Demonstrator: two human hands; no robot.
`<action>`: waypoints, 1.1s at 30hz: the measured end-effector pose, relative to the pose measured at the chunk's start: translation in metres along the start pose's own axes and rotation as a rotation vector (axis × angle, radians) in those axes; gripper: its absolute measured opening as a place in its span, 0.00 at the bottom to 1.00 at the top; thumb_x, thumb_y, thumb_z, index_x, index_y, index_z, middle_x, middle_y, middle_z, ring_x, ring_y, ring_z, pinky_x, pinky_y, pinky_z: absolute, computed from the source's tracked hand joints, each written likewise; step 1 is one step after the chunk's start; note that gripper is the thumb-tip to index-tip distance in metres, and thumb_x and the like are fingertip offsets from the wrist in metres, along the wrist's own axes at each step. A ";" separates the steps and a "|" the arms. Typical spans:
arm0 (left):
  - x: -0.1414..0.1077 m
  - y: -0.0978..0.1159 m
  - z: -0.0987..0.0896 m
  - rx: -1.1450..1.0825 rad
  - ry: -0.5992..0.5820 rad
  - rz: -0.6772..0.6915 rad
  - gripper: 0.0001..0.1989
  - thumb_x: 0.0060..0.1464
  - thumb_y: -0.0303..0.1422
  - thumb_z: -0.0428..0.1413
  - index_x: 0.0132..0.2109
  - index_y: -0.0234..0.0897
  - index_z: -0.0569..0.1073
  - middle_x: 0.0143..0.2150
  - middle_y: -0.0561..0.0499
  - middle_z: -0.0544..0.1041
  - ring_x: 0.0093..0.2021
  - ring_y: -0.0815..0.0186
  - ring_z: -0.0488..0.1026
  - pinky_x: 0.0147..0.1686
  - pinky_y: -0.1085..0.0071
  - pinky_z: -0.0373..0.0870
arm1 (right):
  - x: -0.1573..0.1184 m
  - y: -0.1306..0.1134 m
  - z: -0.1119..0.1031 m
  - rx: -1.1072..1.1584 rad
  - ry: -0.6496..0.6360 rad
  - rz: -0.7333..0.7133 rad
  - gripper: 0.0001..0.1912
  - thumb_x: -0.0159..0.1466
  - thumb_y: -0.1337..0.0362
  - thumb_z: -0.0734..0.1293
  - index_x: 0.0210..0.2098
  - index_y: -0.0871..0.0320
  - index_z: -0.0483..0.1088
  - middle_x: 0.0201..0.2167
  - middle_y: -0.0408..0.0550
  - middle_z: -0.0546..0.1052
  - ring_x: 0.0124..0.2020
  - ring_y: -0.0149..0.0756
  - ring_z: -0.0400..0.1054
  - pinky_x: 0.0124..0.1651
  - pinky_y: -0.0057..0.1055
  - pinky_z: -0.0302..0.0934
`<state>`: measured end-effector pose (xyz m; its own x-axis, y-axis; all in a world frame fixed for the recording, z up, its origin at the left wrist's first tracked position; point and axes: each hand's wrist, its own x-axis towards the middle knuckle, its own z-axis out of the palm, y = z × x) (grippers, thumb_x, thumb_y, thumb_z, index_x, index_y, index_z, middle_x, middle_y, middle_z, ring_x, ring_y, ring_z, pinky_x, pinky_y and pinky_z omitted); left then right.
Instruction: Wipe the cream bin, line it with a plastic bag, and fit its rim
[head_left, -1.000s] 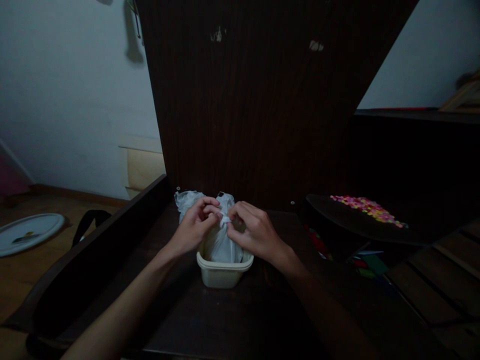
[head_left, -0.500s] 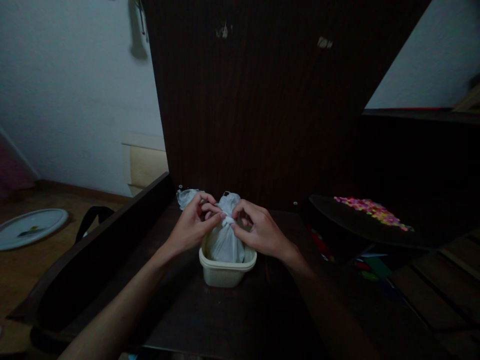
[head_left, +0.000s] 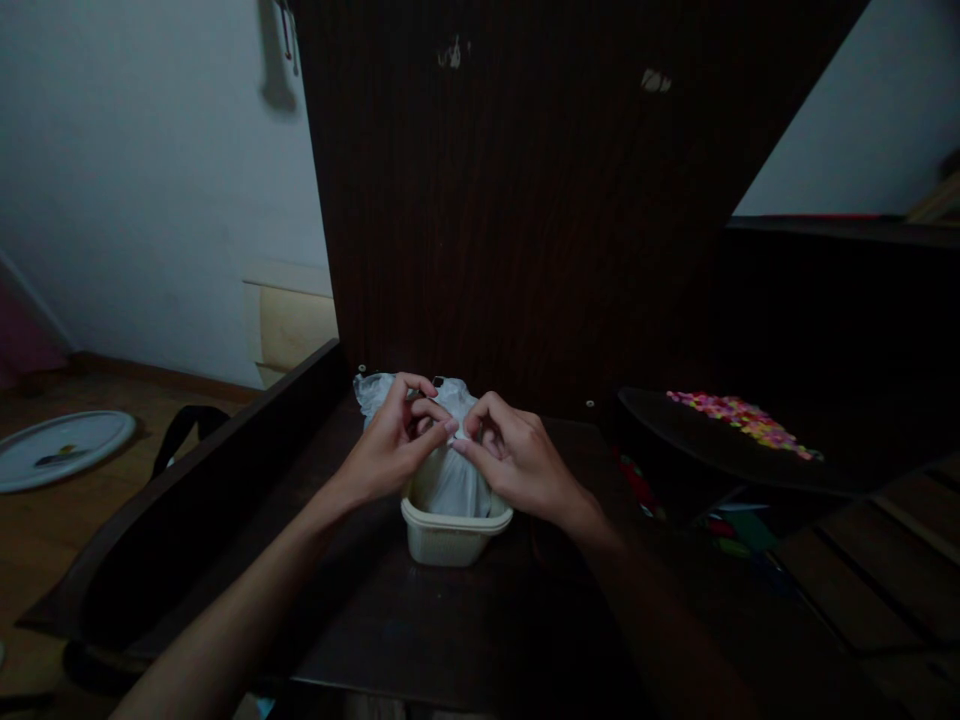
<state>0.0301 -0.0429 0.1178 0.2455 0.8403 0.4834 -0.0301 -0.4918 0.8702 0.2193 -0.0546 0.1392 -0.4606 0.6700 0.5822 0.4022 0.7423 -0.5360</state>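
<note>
A white plastic bag (head_left: 452,484) stands inside a cream plastic basket (head_left: 450,540) on the dark wooden surface. Its gathered neck is knotted, and both of my hands pinch it there. My left hand (head_left: 401,435) holds the knot from the left between thumb and fingers. From the right, my right hand (head_left: 517,455) grips it with thumb and index finger, the fingertips of both hands nearly meeting. The knot itself is mostly covered by my fingers. What the bag contains cannot be seen.
Behind my left hand lies a crumpled clear plastic bag (head_left: 369,392). A dark panel (head_left: 510,220) rises at the back, and a raised wooden side edge (head_left: 217,470) runs along the left. On the right, small colourful pieces (head_left: 739,420) lie on a black curved surface (head_left: 675,435).
My fingertips have drawn closer together over the bag's knot, hiding more of it. The bag and basket stay in place; the view has shifted slightly.
</note>
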 end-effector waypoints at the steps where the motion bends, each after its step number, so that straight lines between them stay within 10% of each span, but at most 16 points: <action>1: 0.000 0.000 -0.001 0.029 0.011 0.026 0.17 0.58 0.34 0.62 0.46 0.41 0.59 0.32 0.55 0.77 0.29 0.70 0.70 0.30 0.73 0.62 | 0.000 0.001 -0.001 0.050 -0.004 0.012 0.09 0.63 0.69 0.69 0.35 0.55 0.63 0.25 0.37 0.66 0.22 0.26 0.58 0.26 0.26 0.52; 8: 0.002 0.000 -0.005 0.058 0.061 0.102 0.17 0.56 0.31 0.62 0.41 0.41 0.58 0.33 0.55 0.77 0.30 0.71 0.70 0.31 0.73 0.62 | 0.003 0.011 -0.005 0.313 -0.062 0.023 0.11 0.62 0.64 0.71 0.31 0.55 0.62 0.27 0.39 0.67 0.25 0.28 0.58 0.26 0.27 0.53; 17: -0.001 0.006 0.005 0.093 0.160 -0.004 0.19 0.54 0.34 0.63 0.42 0.42 0.58 0.29 0.57 0.76 0.26 0.71 0.69 0.28 0.73 0.59 | -0.001 -0.007 0.002 -0.204 0.051 -0.050 0.10 0.60 0.71 0.71 0.37 0.56 0.67 0.30 0.40 0.69 0.26 0.29 0.60 0.30 0.28 0.54; 27: -0.003 -0.003 -0.004 0.200 0.178 0.110 0.16 0.56 0.33 0.62 0.41 0.41 0.60 0.33 0.54 0.77 0.30 0.69 0.71 0.31 0.72 0.62 | 0.000 0.002 -0.008 0.223 -0.062 0.080 0.07 0.61 0.66 0.71 0.34 0.56 0.67 0.21 0.34 0.61 0.20 0.26 0.54 0.23 0.24 0.49; 33: -0.004 0.005 0.003 0.198 0.183 0.070 0.16 0.56 0.33 0.62 0.42 0.41 0.59 0.31 0.55 0.76 0.29 0.69 0.70 0.29 0.72 0.61 | -0.002 -0.006 -0.002 -0.046 0.012 0.038 0.09 0.60 0.68 0.72 0.37 0.56 0.69 0.28 0.40 0.70 0.24 0.28 0.60 0.28 0.27 0.54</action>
<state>0.0315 -0.0494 0.1202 0.0694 0.8208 0.5669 0.1533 -0.5703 0.8070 0.2192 -0.0602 0.1420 -0.4353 0.6975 0.5692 0.4551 0.7160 -0.5293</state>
